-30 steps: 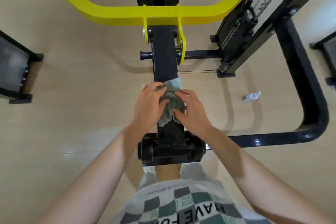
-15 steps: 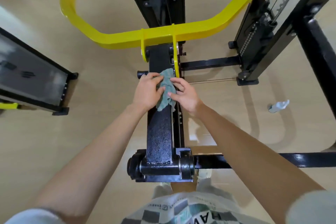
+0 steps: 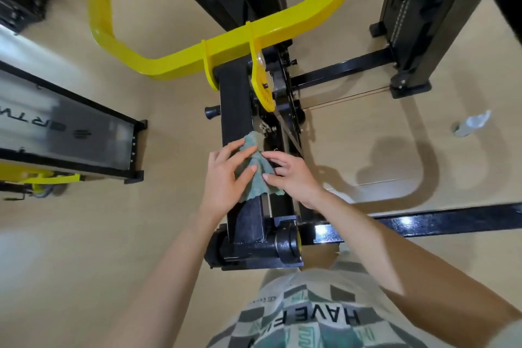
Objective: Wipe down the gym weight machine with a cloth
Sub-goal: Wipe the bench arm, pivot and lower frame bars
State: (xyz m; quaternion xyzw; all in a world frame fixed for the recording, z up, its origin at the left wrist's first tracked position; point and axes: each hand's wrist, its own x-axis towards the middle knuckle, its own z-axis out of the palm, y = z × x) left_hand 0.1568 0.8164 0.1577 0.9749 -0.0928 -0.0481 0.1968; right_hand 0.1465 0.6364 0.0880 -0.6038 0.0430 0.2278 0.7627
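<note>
A crumpled green cloth point(image 3: 255, 189) lies on the black beam point(image 3: 236, 99) of the weight machine, about midway along it. My left hand point(image 3: 226, 181) presses flat on the cloth's left side with fairly straight fingers. From the right, my right hand point(image 3: 292, 178) pinches the cloth's edge between thumb and curled fingers. Beyond the hands, the yellow handle bar point(image 3: 175, 65) crosses the beam at a bracket. The pivot block with rollers point(image 3: 254, 246) sits at the beam's near end.
The weight stack tower point(image 3: 409, 8) stands at the back right, and a black floor rail point(image 3: 452, 220) runs off to the right. A white spray bottle point(image 3: 471, 123) lies on the beige floor. Another machine's panel point(image 3: 65, 133) is close on the left.
Both hands first slid the cloth up the beam to the yellow bracket, then drew it back toward me. The view has tilted and moved closer.
</note>
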